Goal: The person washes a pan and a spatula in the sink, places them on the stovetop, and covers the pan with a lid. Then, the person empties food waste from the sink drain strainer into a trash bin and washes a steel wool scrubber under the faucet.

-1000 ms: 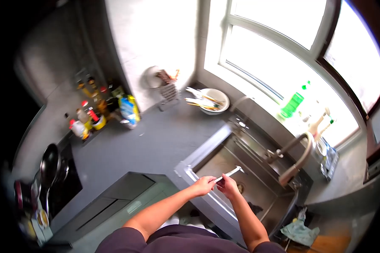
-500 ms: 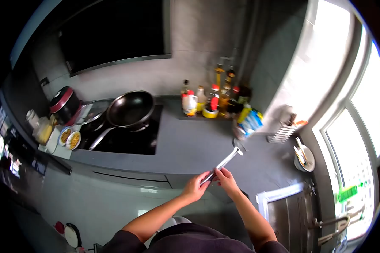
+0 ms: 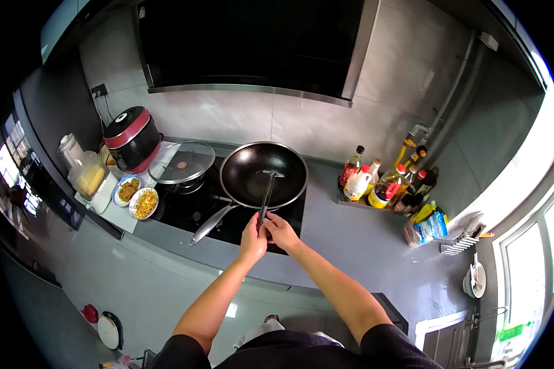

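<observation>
My left hand [image 3: 252,238] is wrapped round the handle of a long metal spatula [image 3: 268,194]. Beside it, my right hand [image 3: 281,232] also grips the handle's lower end, fingers closed. The spatula's head reaches over the dark wok [image 3: 237,178], seen nearly edge-on; whether it touches the wok's inside I cannot tell. This wok rests on the black cooktop [image 3: 194,215], its long silver handle pointing to the front left. Both hands are in front of the wok, over the counter's front edge.
Left of the wok lies a glass lid [image 3: 181,163]. Further left are a plate of yellow food [image 3: 144,203], a plate of brown food [image 3: 127,190] and a red-black rice cooker [image 3: 131,138]. Several sauce bottles [image 3: 388,187] and a bowl with utensils [image 3: 475,280] stand right.
My view and both hands have swung left. The spatula has gone from above the bare counter to over the wok, still held in both hands.
</observation>
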A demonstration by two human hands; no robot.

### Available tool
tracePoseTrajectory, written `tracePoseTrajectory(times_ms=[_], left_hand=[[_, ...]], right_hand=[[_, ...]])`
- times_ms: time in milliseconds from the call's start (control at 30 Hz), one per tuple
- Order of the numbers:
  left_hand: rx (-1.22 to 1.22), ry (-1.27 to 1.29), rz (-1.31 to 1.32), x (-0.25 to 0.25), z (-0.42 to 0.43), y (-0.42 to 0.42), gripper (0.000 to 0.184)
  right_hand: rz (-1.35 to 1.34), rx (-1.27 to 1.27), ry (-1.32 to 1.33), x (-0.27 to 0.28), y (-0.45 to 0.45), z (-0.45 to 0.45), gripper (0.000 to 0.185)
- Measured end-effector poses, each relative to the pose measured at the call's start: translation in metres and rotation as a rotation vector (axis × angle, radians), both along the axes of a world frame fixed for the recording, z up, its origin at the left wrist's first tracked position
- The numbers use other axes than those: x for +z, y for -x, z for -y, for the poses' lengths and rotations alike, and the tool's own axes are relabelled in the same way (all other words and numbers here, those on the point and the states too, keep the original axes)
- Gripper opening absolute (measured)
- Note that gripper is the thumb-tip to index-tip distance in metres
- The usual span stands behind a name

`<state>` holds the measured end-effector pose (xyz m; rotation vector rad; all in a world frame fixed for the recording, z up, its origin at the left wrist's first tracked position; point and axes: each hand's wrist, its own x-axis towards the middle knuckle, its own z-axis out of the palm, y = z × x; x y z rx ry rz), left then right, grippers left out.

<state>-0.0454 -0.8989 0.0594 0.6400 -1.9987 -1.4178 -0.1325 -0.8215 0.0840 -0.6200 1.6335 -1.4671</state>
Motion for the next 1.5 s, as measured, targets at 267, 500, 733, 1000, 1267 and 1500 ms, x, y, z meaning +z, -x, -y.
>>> tracePoseTrajectory(times_ms=[267, 500, 733, 1000, 1267, 1500], left_hand=[[-0.044, 0.029, 0.147, -0.022, 0.041, 0.029, 0.036], [-0.007, 0.127, 0.226, 0.036, 0.074, -0.011, 0.041], [0.342, -0.815, -0.253, 0.024, 0.206, -0.064, 0.044], [0.573, -0.963, -0.208, -0.032, 0.371, -0.094, 0.041], [0.29, -1.073, -0.293, -0.064, 0.433, -0.081, 0.038], [0.247, -1.074, -0.371, -0.006, 0.423, -0.094, 0.029]], right_hand=[[-0.097, 0.095, -0.161, -0.009, 0.036, 0.03, 0.039], [-0.701, 0.017, 0.065, 0.015, 0.043, 0.055, 0.034], [-0.181, 0.3, 0.091, 0.024, 0.024, 0.159, 0.039], [0.036, 0.308, -0.231, -0.029, 0.001, 0.318, 0.051], [0.305, 0.22, -0.295, -0.053, -0.001, 0.362, 0.057], [0.292, 0.143, -0.204, -0.023, -0.009, 0.343, 0.064]])
